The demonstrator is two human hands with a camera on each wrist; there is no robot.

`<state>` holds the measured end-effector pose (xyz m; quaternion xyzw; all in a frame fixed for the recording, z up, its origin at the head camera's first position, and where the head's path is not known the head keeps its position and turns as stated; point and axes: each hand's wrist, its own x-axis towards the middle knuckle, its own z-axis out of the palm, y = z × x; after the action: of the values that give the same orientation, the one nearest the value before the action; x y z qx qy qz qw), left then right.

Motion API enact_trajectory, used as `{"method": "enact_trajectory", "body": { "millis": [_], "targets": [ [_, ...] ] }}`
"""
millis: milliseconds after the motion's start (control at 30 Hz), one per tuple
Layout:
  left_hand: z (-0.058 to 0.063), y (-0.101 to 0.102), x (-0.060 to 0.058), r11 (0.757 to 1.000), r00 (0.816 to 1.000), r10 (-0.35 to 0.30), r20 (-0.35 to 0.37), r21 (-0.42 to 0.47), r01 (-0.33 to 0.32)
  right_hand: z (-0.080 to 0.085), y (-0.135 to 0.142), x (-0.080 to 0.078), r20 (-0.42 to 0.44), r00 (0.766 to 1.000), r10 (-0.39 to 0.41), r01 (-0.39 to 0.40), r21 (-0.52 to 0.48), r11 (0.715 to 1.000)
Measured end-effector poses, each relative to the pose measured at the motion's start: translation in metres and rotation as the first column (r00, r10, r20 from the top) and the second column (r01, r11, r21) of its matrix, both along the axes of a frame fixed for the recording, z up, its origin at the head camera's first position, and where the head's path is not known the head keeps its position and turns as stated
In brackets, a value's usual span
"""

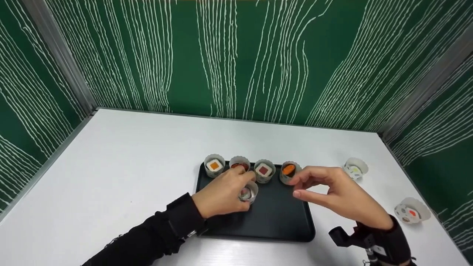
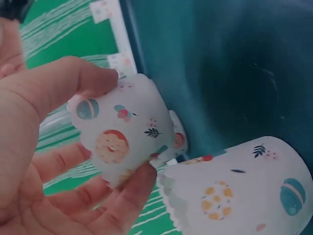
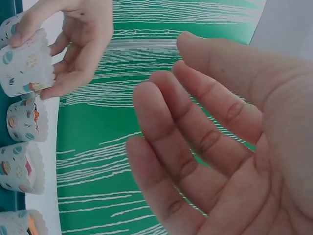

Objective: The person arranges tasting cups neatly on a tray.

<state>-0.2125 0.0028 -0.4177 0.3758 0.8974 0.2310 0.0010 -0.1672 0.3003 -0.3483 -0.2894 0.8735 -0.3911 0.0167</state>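
Note:
My left hand (image 1: 225, 194) grips a small patterned paper baking cup (image 1: 252, 190) by its sides, over the left part of a black tray (image 1: 277, 218). A pinkish piece shows inside that cup. The left wrist view gives the cup (image 2: 127, 125) between thumb and fingers, near another cup (image 2: 239, 196). Along the tray's far edge stand a cup with a white and orange square piece (image 1: 214, 166), one with red bits (image 1: 239, 161), one with a white and dark red square (image 1: 264, 170) and one with an orange and black piece (image 1: 289, 170). My right hand (image 1: 332, 188) hovers by the tray's right side, fingers loosely bent, holding nothing.
Two more paper cups stand on the white table (image 1: 111, 166) to the right: one with a yellowish-green marked piece (image 1: 355, 169), one nearer the edge with a red marked piece (image 1: 412, 211). Green panels (image 1: 251, 59) with white lines enclose the table's back and sides.

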Motion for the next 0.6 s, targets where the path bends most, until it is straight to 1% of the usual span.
{"method": "enact_trajectory", "body": {
  "millis": [100,167,267,600],
  "targets": [
    [-0.003,0.002,-0.004,1.000,1.000,0.012,-0.017,-0.019,-0.012,0.003,0.006,0.001,-0.043,0.999,-0.012,0.012,-0.004,1.000],
    [-0.005,0.002,-0.005,1.000,1.000,0.009,-0.021,-0.027,-0.010,0.005,0.010,0.002,-0.080,0.997,-0.019,0.018,-0.015,1.000],
    [-0.008,0.003,-0.007,0.999,1.000,0.000,-0.019,-0.042,-0.001,0.007,0.014,0.004,-0.109,0.993,-0.033,0.031,-0.023,0.999],
    [-0.012,0.006,-0.010,0.992,1.000,0.017,0.013,-0.127,-0.015,0.011,0.024,0.005,-0.121,0.991,-0.058,0.056,-0.021,0.998]
  ]
}}
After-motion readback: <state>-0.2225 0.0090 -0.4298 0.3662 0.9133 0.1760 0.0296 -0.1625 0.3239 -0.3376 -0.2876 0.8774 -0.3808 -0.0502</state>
